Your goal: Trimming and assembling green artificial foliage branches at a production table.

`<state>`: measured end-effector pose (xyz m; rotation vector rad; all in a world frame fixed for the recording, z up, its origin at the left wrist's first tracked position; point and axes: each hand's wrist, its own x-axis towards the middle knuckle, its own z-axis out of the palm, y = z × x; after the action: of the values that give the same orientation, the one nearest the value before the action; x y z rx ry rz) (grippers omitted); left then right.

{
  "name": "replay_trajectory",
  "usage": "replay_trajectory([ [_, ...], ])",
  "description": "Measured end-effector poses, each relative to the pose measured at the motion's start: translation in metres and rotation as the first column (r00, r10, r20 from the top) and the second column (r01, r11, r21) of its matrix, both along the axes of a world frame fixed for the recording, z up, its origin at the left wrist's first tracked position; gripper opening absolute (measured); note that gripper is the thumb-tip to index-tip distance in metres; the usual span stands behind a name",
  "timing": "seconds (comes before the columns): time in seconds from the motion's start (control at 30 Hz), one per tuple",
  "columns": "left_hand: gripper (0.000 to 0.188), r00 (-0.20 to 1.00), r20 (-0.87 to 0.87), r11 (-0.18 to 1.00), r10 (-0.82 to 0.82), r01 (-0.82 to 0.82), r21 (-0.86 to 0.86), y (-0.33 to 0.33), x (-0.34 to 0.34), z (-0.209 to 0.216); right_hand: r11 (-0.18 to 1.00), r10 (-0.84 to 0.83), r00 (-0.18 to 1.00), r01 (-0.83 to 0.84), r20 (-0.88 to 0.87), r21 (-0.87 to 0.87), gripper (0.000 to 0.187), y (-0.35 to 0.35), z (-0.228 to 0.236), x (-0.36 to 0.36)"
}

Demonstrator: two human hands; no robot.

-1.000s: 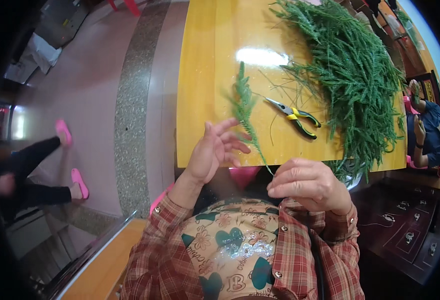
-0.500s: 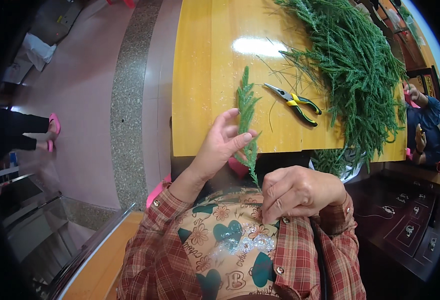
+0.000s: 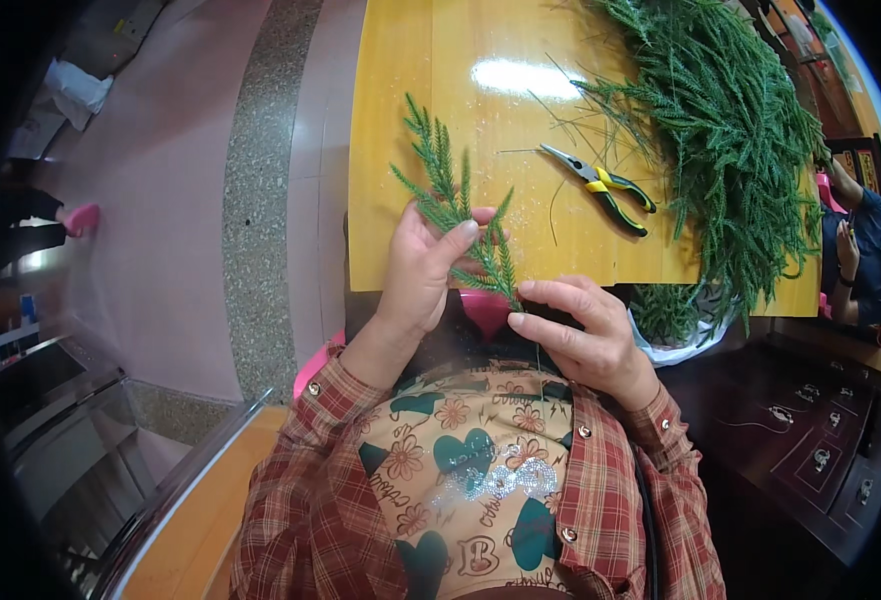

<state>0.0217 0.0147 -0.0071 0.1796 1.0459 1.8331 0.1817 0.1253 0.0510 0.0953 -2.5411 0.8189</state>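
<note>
A green needle-leaved sprig (image 3: 448,185) with several side shoots is held over the near left edge of the table. My left hand (image 3: 428,262) grips it round the middle, thumb across the stem. The thumb and forefinger of my right hand (image 3: 585,335) meet at the sprig's lower end. A thin wire or stem hangs below those fingertips. Beyond my right hand, long-nose pliers (image 3: 600,190) with yellow and black handles lie on the yellow wooden table (image 3: 390,120). Their jaws point to the upper left.
A large heap of similar green sprigs (image 3: 740,150) covers the table's right side. Loose thin wires or stems (image 3: 600,115) lie beside it. A white plastic bag (image 3: 682,345) with greenery hangs below the edge. Another person (image 3: 865,240) sits at the far right. A pink slipper (image 3: 82,219) shows at left.
The sprig has swung left and its side shoots are now spread apart. My right hand has risen from near my chest to the sprig's lower end. The person at left has shifted.
</note>
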Motion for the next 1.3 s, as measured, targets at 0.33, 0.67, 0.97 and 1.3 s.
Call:
replay_trajectory([
  [0.33,0.033,0.991,-0.089,0.994,0.098,-0.102,-0.036,-0.002,-0.005,-0.007,0.99,0.108,0.992,-0.113,-0.065,-0.081,0.021,0.004,-0.017,-0.011],
  [0.67,0.027,0.987,-0.025,0.987,0.158,-0.159,-0.019,-0.003,-0.007,0.002,0.689,0.058,0.996,-0.085,-0.062,-0.719,0.019,0.003,-0.042,-0.023],
  [0.97,0.028,0.903,-0.419,0.982,0.094,-0.152,-0.108,-0.003,-0.002,-0.007,0.566,-0.195,0.967,0.246,0.163,-0.787,0.018,-0.013,-0.031,-0.032],
  [1.3,0.026,0.915,-0.323,0.966,0.242,-0.258,-0.006,-0.001,-0.003,0.004,0.663,-0.404,0.887,0.452,0.223,-0.597,0.012,-0.007,-0.031,-0.038],
])
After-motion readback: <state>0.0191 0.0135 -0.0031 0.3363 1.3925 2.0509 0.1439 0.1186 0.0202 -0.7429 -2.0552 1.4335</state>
